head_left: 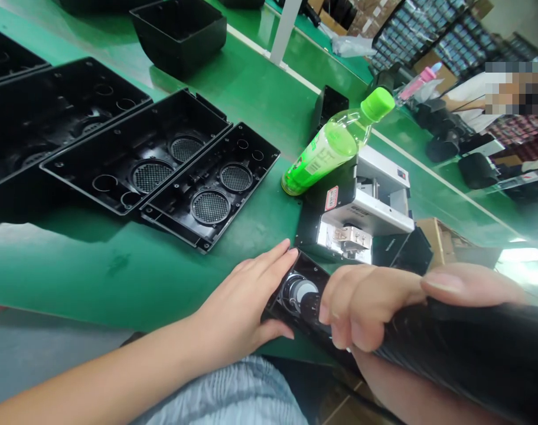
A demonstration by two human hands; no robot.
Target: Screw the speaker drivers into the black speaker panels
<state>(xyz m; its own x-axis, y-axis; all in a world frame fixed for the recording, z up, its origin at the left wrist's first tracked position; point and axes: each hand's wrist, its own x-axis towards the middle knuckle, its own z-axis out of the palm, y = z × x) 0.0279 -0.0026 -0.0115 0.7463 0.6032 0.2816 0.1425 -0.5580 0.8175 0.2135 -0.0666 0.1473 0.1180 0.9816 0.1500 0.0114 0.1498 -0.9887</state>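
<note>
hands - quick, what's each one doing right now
Left hand: open, flat against the black speaker housing.
Right hand: closed around the same housing.

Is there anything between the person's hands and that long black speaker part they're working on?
Nothing visible. The left hand lies flat against the black part, and the right hand is wrapped around it. The green bottle and the small machine sit behind it on the table.
</note>
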